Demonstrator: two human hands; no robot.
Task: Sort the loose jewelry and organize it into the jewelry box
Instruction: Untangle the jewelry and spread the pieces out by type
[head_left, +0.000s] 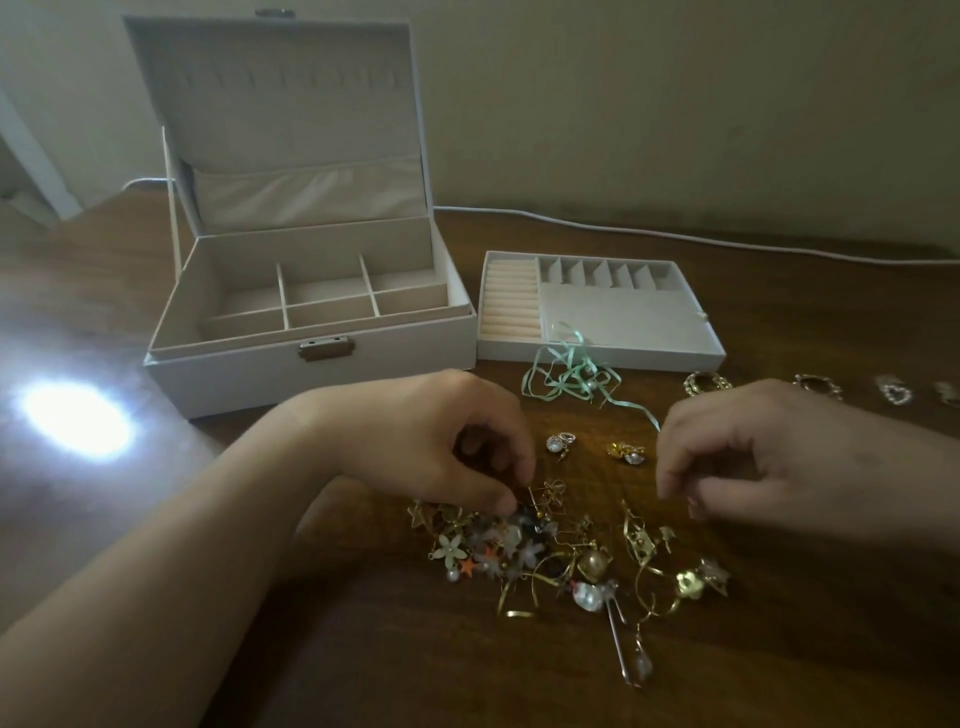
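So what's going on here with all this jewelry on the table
A person is sorting a tangled jewelry pile on a wooden table. The left hand pinches a small piece at the pile's top edge, while the right hand hovers beside it, fingers loosely curled, apparently holding nothing. The jewelry box stands open with its compartments bare, and its removable tray sits to its right. A few pieces are already laid out in a row, near a green ribbon.
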